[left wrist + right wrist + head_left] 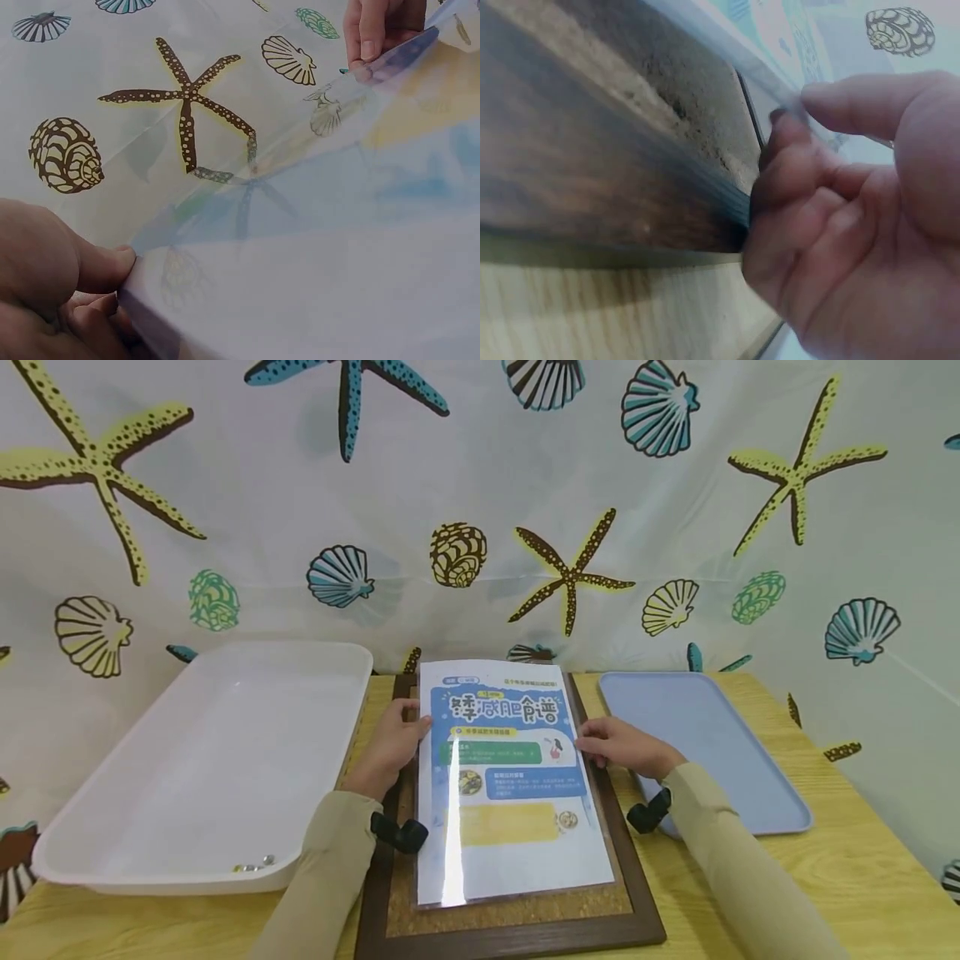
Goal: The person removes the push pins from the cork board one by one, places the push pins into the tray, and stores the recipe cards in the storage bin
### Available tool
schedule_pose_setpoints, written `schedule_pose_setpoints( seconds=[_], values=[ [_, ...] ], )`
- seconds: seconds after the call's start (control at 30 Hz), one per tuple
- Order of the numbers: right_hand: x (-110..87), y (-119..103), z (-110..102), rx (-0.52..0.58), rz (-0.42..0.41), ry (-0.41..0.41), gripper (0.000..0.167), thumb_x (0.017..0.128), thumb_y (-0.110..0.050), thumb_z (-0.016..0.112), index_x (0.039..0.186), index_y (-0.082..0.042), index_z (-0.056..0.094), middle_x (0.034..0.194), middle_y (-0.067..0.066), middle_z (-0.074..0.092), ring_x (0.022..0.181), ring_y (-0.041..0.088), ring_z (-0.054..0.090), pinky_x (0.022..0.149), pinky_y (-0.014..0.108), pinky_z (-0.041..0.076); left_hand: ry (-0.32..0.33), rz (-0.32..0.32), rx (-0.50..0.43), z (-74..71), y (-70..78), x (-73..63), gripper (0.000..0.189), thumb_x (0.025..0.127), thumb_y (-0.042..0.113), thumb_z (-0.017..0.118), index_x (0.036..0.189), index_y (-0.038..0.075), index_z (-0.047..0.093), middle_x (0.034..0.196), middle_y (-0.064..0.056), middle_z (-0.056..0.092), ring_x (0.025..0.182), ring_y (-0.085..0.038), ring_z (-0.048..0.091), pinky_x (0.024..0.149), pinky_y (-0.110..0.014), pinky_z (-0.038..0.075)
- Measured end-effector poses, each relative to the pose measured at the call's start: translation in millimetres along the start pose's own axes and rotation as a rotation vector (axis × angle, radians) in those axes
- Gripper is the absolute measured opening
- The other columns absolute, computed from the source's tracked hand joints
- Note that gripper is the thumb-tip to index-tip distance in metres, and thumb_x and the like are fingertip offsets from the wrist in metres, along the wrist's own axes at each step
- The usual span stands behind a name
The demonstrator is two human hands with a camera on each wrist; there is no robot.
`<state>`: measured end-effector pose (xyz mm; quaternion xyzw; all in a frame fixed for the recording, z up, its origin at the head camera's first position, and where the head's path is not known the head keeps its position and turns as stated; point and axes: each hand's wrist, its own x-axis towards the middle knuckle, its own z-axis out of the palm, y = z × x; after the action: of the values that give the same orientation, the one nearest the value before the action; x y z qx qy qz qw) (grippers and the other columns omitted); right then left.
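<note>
A glossy printed poster sheet point(510, 852) with blue, green and yellow blocks lies over a brown-framed cork board point(450, 922). My left hand point(393, 739) pinches the sheet's left edge between thumb and fingers, as the left wrist view also shows. On the opposite edge, my right hand point(626, 743) pinches the sheet with thumb and forefinger. In the right wrist view the right hand point(855, 195) has its other fingers curled close beside the board's dark frame point(607, 172), and the sheet's edge stands above the cork. The sheet covers most of the cork surface.
To the left stands a large white tray point(225, 760) with several small shiny pieces point(258, 864) near its front. A blue-grey tray point(720, 760) lies at right, partly behind the right forearm. Everything rests on a wooden table point(847, 860) before a shell-patterned cloth point(450, 468).
</note>
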<state>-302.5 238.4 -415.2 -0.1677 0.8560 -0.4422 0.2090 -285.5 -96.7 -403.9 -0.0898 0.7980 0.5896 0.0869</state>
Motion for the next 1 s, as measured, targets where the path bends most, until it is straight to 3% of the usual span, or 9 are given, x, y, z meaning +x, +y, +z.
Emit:
schedule_pose_setpoints(
  seconds=[0.2, 0.43, 0.53, 0.67, 0.8, 0.87, 1.0],
  values=[
    [-6.1, 4.0, -3.5, 0.150, -0.051, -0.063, 0.021, 0.103, -0.019, 0.043, 0.092, -0.002, 0.050, 0.066, -0.001, 0.043, 0.054, 0.010, 0.036, 0.056, 0.025, 0.033, 0.002, 0.005, -0.004, 1.5, -1.1, 3.4, 0.047, 0.102, 0.024, 0.046, 0.146, 0.014, 0.032, 0.130, -0.018, 0.050, 0.107, -0.029, 0.056, 0.107, -0.050, 0.036],
    [-8.2, 2.6, -7.6, 0.218, -0.060, -0.023, 0.024, 0.105, -0.020, 0.038, 0.096, 0.000, 0.047, 0.065, -0.001, 0.042, 0.052, 0.009, 0.035, 0.055, 0.023, 0.033, -0.045, 0.025, -0.013, 1.6, -1.4, 4.8, 0.053, 0.103, 0.026, 0.045, 0.151, 0.016, 0.026, 0.139, -0.017, 0.045, 0.120, -0.031, 0.048, 0.114, -0.056, 0.022],
    [-6.9, 1.2, -6.8, 0.216, -0.063, 0.007, 0.024, 0.105, -0.019, 0.037, 0.099, 0.002, 0.048, 0.066, 0.000, 0.043, 0.053, 0.009, 0.036, 0.055, 0.022, 0.033, -0.069, 0.023, 0.007, -1.5, 0.1, -2.2, 0.055, 0.103, 0.027, 0.045, 0.152, 0.012, 0.025, 0.138, -0.018, 0.046, 0.120, -0.032, 0.050, 0.113, -0.057, 0.025],
    [-3.4, -1.2, 0.4, 0.223, -0.076, 0.012, 0.026, 0.105, -0.020, 0.037, 0.104, 0.003, 0.049, 0.068, -0.001, 0.045, 0.054, 0.009, 0.038, 0.054, 0.021, 0.033, -0.083, 0.042, 0.069, -10.7, 5.3, -20.1, 0.052, 0.102, 0.020, 0.045, 0.147, 0.001, 0.028, 0.133, -0.023, 0.050, 0.112, -0.033, 0.059, 0.107, -0.053, 0.038],
    [-3.2, -2.9, 5.1, 0.230, -0.063, 0.047, 0.026, 0.105, -0.021, 0.037, 0.104, 0.002, 0.050, 0.067, -0.001, 0.048, 0.051, 0.010, 0.038, 0.051, 0.022, 0.032, -0.107, 0.132, 0.135, -16.0, 15.2, -32.7, 0.051, 0.100, 0.010, 0.045, 0.146, -0.004, 0.027, 0.129, -0.028, 0.052, 0.105, -0.035, 0.064, 0.095, -0.045, 0.050],
    [-3.6, -3.3, 4.1, 0.229, -0.069, 0.077, 0.026, 0.105, -0.021, 0.038, 0.103, 0.002, 0.051, 0.064, -0.001, 0.047, 0.049, 0.010, 0.037, 0.049, 0.023, 0.032, -0.131, 0.170, 0.167, -18.2, 20.8, -35.2, 0.054, 0.100, 0.007, 0.045, 0.148, -0.004, 0.023, 0.126, -0.029, 0.054, 0.096, -0.032, 0.066, 0.083, -0.037, 0.055],
    [-3.8, -9.1, -0.1, 0.199, -0.092, 0.093, 0.028, 0.105, -0.023, 0.038, 0.104, 0.002, 0.051, 0.062, -0.001, 0.046, 0.048, 0.010, 0.039, 0.048, 0.024, 0.033, -0.151, 0.192, 0.260, -27.6, 29.9, -37.3, 0.060, 0.099, 0.008, 0.047, 0.151, 0.000, 0.018, 0.117, -0.027, 0.059, 0.080, -0.024, 0.063, 0.066, -0.028, 0.052]
  ],
)
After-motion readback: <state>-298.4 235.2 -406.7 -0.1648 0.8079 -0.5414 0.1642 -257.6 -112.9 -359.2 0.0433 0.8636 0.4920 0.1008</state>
